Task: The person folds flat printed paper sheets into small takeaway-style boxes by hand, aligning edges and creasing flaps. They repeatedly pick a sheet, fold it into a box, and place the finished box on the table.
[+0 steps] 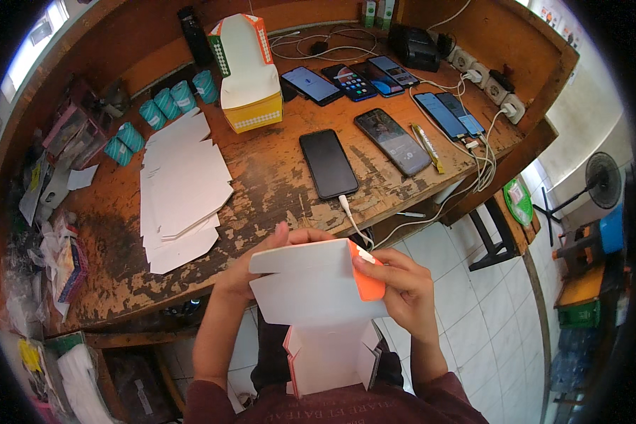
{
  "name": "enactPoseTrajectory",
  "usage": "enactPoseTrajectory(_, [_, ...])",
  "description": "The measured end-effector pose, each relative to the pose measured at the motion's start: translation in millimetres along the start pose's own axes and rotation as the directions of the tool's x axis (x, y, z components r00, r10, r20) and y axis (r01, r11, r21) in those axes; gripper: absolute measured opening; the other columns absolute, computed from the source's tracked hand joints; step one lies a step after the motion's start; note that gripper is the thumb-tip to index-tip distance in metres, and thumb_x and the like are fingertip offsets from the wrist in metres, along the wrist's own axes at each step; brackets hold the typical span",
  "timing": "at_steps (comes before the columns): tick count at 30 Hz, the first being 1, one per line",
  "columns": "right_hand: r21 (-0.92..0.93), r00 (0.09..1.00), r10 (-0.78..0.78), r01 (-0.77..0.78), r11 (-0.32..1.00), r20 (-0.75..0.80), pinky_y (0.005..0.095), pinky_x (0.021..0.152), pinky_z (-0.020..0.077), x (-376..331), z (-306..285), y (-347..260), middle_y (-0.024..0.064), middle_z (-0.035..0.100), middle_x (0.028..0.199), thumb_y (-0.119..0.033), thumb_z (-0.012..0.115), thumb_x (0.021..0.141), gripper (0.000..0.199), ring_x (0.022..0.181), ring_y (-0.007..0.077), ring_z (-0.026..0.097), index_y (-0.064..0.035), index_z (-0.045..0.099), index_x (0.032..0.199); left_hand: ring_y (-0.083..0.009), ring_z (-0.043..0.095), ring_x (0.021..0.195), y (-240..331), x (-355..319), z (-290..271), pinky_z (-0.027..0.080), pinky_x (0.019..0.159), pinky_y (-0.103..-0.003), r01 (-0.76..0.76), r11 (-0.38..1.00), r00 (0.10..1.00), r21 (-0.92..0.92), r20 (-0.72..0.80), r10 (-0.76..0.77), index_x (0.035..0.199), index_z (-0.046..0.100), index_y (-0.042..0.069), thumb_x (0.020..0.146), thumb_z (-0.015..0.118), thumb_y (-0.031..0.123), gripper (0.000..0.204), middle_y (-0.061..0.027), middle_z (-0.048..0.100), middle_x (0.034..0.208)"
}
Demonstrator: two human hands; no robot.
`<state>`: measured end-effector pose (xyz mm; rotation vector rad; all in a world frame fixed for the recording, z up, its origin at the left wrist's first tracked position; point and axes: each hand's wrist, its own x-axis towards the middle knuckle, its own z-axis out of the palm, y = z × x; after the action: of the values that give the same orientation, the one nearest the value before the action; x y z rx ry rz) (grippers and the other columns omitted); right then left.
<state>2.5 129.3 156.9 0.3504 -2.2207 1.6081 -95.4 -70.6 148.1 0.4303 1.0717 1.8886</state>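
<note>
A partly folded cardboard food box [307, 283] is held up over my lap, its white inside toward me. Its upper panel stands raised with an orange side flap [369, 279] bent in at the right. Below, the box's other half has its side walls folded up and rests close against my shirt. My left hand [265, 261] grips the upper panel's left edge, some fingers reaching behind it. At the right, my right hand [403, 286] pinches the orange flap, thumb on its face. The other fingers of that hand are partly hidden.
On the worn wooden table lie a stack of flat white box blanks [184, 191], a folded box [253, 106] and several phones [328, 164], one with a white cable [350, 212]. Teal rolls [168, 104] stand at the back left. A power strip [487, 81] lines the right edge.
</note>
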Motion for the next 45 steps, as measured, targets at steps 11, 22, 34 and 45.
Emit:
enactPoseTrajectory(11, [0.030, 0.996, 0.052, -0.054, 0.998, 0.078, 0.0261, 0.073, 0.0472, -1, 11, 10, 0.0129, 0.062, 0.098, 0.014, 0.053, 0.072, 0.042, 0.086, 0.0210, 0.061, -0.0055, 0.065, 0.107, -0.0030, 0.050, 0.072, 11, -5, 0, 0.041, 0.061, -0.020, 0.213, 0.839, 0.977, 0.501, -0.140, -0.164, 0.096, 0.062, 0.000, 0.090, 0.057, 0.034, 0.035, 0.0025, 0.059, 0.081])
enactPoseTrajectory(22, [0.348, 0.920, 0.249, -0.350, 0.870, 0.302, 0.0409, 0.096, 0.0407, -23, -55, 70, 0.0170, 0.050, 0.126, -0.069, 0.054, 0.073, 0.096, 0.115, 0.0281, 0.051, -0.0055, 0.029, 0.140, -0.0084, 0.058, 0.070, 58, -44, -60, 0.049, 0.063, -0.022, -0.149, 0.931, 0.781, 0.334, -0.537, 0.318, 0.097, 0.060, 0.003, 0.090, 0.057, 0.030, 0.028, -0.0012, 0.061, 0.085])
enactPoseTrajectory(34, [0.498, 0.884, 0.430, -0.461, 0.735, 0.183, 0.0261, 0.078, 0.0472, -17, -19, 65, 0.0128, 0.064, 0.104, -0.002, 0.059, 0.085, 0.055, 0.095, 0.0149, 0.060, -0.0001, 0.035, 0.134, -0.0190, 0.065, 0.086, 69, -68, -93, 0.055, 0.072, -0.031, -0.260, 0.954, 0.716, 0.148, -0.634, 0.293, 0.114, 0.054, -0.003, 0.089, 0.057, 0.031, 0.042, -0.0134, 0.063, 0.101])
enactPoseTrajectory(45, [0.450, 0.893, 0.450, -0.403, 0.797, 0.004, 0.0251, 0.063, 0.0531, -17, 11, 78, 0.0135, 0.066, 0.094, -0.002, 0.062, 0.082, 0.025, 0.078, 0.0143, 0.063, 0.0031, 0.062, 0.107, -0.0204, 0.062, 0.096, 66, -95, -113, 0.052, 0.080, -0.035, -0.365, 0.930, 0.758, 0.025, -0.572, 0.313, 0.119, 0.051, -0.001, 0.092, 0.053, 0.030, 0.042, -0.0126, 0.061, 0.110])
